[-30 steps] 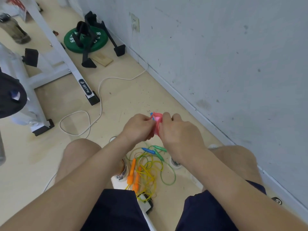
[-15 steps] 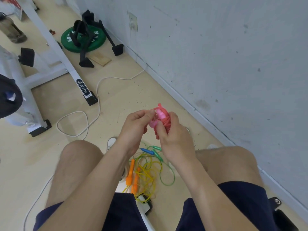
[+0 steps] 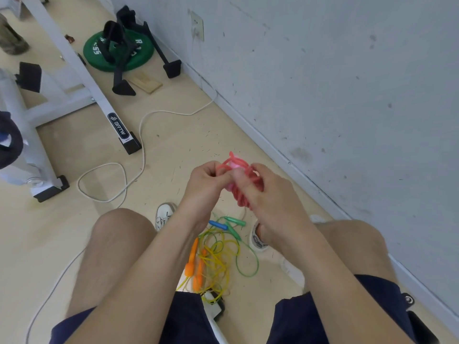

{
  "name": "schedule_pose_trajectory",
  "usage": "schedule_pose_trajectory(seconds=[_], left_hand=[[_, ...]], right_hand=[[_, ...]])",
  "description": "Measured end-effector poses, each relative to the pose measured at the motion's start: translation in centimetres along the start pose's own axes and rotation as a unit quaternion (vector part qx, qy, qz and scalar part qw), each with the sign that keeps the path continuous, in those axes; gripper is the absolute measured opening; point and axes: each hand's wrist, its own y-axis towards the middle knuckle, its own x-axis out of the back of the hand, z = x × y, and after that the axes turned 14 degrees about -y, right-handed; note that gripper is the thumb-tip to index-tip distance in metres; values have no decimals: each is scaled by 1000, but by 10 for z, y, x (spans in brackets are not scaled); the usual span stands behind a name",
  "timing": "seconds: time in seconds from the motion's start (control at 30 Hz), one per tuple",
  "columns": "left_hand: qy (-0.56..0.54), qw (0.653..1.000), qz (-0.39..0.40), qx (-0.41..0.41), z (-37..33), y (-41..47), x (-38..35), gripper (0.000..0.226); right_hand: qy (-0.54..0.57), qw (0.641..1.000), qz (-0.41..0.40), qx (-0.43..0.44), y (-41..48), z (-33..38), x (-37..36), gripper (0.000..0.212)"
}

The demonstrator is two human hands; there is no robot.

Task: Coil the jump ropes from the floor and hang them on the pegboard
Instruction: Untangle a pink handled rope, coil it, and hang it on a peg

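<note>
Pink-red jump rope (image 3: pixel 241 197) is bunched in a tight coil, held in the air above the knees btwn both hands. A pale pink handle shows at the core w/ a few loose loops sticking out on top. R hand (image 3: pixel 270 194) is wrapped round the bundle, thumb pressed across the front. L hand (image 3: pixel 206 184) has fingers curled in and pinches a strand at the coil's left edge.

Below, on the floor (image 3: pixel 173 145) btwn white sneakers (image 3: pixel 164 216), lies a loose tangle: yellow rope (image 3: pixel 224 247) w/ orange handles (image 3: pixel 195 268), green rope (image 3: pixel 249 270) w/ green handles (image 3: pixel 236 221), and one blue handle (image 3: pixel 218 225).

Floor is pale beige, scuffed, specked w/ small dark bits. A marked grey-white wall (image 3: pixel 323 83) runs along the right w/ a wall socket (image 3: pixel 197 27). A white cable (image 3: pixel 141 145) snakes from it over the floor.

Far left is a white bench frame (image 3: pixel 82 70), its label reading "BRTW" (image 3: pixel 118 127). A green weight plate (image 3: pixel 139 57) behind it shows "55" and an "R"; the rest is hidden.
</note>
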Motion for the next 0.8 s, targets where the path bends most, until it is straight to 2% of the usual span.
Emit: schedule_pose_trajectory(seconds=[0.03, 0.1, 0.13, 0.2, 0.23, 0.3, 0.4, 0.53, 0.6, 0.67, 0.73, 0.8], left_hand=[[-22, 1000, 10, 9, 0, 3, 3, 31], [-32, 999, 16, 29, -1, 9, 10, 37], [-32, 999, 18, 36, -2, 11, 12, 36], [-44, 998, 28, 38, -3, 14, 12, 35], [-51, 998, 32, 35, -3, 15, 9, 39], [-47, 998, 27, 21, -2, 14, 4, 46], [6, 1000, 14, -17, -2, 12, -2, 46], [60, 997, 1, -47, -4, 8, -10, 54], [63, 995, -6, -73, -4, 10, -9, 51], [110, 989, 5, -94, -3, 11, -6, 48], [167, 981, 21, -95, 0, 4, -9, 51], [136, 987, 37, -78, 2, -8, -15, 53]], right_hand=[[-9, 1000, 24, 14, -4, 2, 1, 45], [-43, 996, 65, 54, -14, 4, 2, 73], [-55, 994, 60, 79, -18, 3, 0, 79], [-87, 988, -18, 123, -20, 0, -7, 65], [-115, 983, -79, 123, -19, -2, -10, 55], [-154, 964, -191, 99, -13, 0, -17, 49], [-167, 948, -262, 69, -3, 5, -23, 47], [-168, 957, -235, 20, 10, 15, -21, 43], [-172, 961, -214, 20, 14, 20, -14, 42], [-131, 976, -176, -11, 26, 18, -2, 38], [-71, 990, -96, -73, 45, 9, 16, 40], [-52, 993, 6, -102, 59, 5, 33, 40]])
